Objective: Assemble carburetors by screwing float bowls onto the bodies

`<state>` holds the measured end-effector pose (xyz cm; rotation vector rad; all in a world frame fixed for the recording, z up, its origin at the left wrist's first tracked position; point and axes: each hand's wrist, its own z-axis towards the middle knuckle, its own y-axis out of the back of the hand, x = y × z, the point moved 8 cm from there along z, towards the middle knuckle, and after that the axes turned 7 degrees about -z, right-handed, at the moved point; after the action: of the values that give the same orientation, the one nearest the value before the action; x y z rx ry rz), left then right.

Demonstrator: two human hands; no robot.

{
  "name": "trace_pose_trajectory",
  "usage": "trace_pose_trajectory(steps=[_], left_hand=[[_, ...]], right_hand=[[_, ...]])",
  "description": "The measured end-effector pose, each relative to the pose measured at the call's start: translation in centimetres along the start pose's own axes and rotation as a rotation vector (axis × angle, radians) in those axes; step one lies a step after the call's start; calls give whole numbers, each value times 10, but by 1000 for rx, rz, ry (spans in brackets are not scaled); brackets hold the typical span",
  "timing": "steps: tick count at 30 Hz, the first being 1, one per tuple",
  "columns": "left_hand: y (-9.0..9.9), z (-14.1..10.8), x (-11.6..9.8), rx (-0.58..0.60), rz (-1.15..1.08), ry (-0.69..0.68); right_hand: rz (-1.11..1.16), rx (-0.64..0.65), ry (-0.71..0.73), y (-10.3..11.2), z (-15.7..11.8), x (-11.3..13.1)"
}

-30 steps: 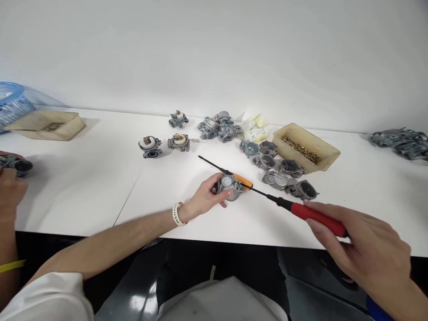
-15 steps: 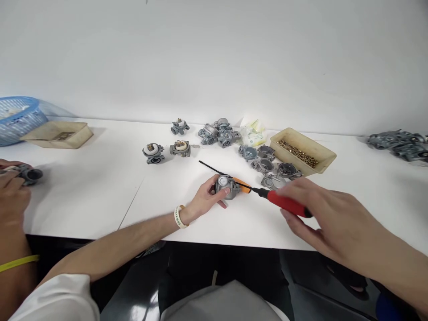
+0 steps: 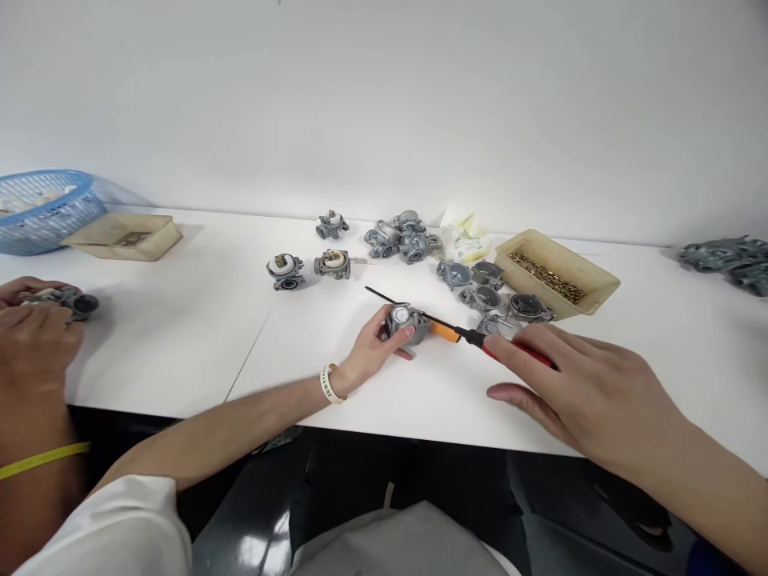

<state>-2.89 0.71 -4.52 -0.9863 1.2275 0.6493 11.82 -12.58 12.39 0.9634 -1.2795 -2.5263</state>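
My left hand (image 3: 377, 344) grips a grey metal carburetor (image 3: 409, 326) just above the white table (image 3: 384, 404). In my right hand (image 3: 576, 384) is a screwdriver with a red and black handle (image 3: 477, 338); its shaft points left and its tip meets the carburetor's upper right side. The thumb of that hand stands away from the handle. Behind the carburetor lies a second screwdriver with an orange handle (image 3: 445, 332), its dark shaft sticking out to the left, partly hidden by the carburetor.
Carburetors with white floats (image 3: 286, 270) and a group of closed ones (image 3: 413, 240) stand beyond. Grey bowls (image 3: 487, 298) lie beside a tray of brass screws (image 3: 591, 298). Left are a shallow tray (image 3: 141, 250), a blue basket (image 3: 54, 228) and another person's hands (image 3: 36, 344).
The view has shifted slightly, moving the table items rightward. My right thumb has come away from the red handle, and my right fingers now lie over it. My left hand keeps its hold.
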Motion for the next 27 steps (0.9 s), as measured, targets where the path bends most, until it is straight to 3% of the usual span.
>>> trace_pose_trajectory(steps=[2,4,8,12,14,17,21,24,27], left_hand=[[4,0,-1,-37,0,-28],[8,0,-1,-76,20,-62],[14,-2,-7,-141,168,-168],[21,-2,-12,-204,268,-218],[22,-1,-13,-216,271,-215],[22,0,-13,-216,272,-206],[20,-1,-15,-205,284,-210],[15,-3,-17,-153,317,-215],[18,-2,-18,-185,303,-217]], right_hand=[[51,81,53,-9,-6,3],[71,66,10,-11,-10,0],[27,-95,-295,-11,-13,-24],[81,-4,-458,-31,-15,-37],[174,-1,-422,-35,-14,-34],[244,-55,-256,-29,-12,-22],[33,-269,-99,-11,-12,-11],[24,-364,-227,-3,-7,-23],[206,-202,-361,-14,5,-38]])
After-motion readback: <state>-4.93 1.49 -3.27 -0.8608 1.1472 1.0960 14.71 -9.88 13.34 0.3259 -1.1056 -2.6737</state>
